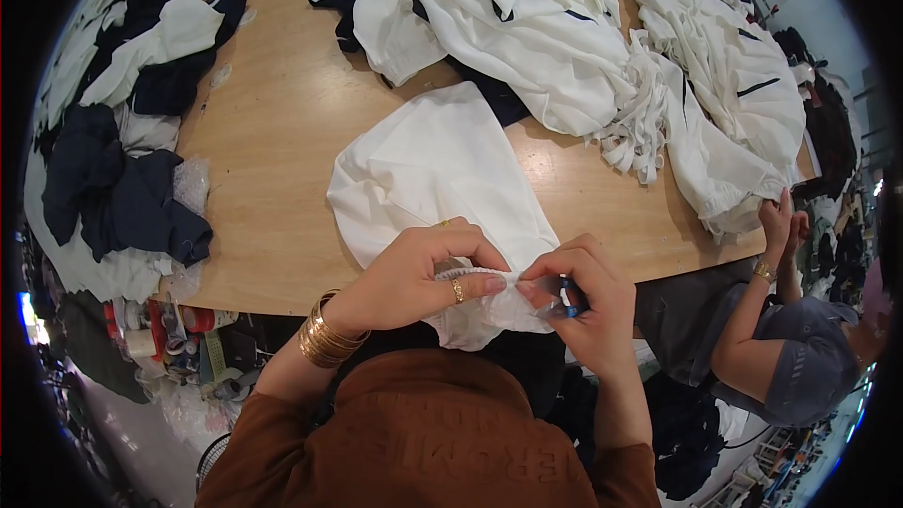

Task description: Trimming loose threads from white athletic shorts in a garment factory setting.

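Observation:
A white garment piece (423,160) lies on the table, its narrow gathered edge drawn over the near rim towards me. My left hand (428,273) is closed on that gathered edge, pinching it between thumb and fingers. Close beside it, my right hand (593,296) pinches the same edge with thumb and forefinger. Tucked in the right palm is a small blue, white and dark tool (568,295); the fingers cover most of it, so its kind is unclear. Below both hands the end of the white cloth hangs down in loose folds.
White garments with navy trim (527,38) heap across the table's far side, beside a bundle of white strips (640,108). Navy and white clothes (141,188) pile at the left. At right, a co-worker's hands (779,218) hold another white garment (724,169). The wooden table (263,179) curves before me.

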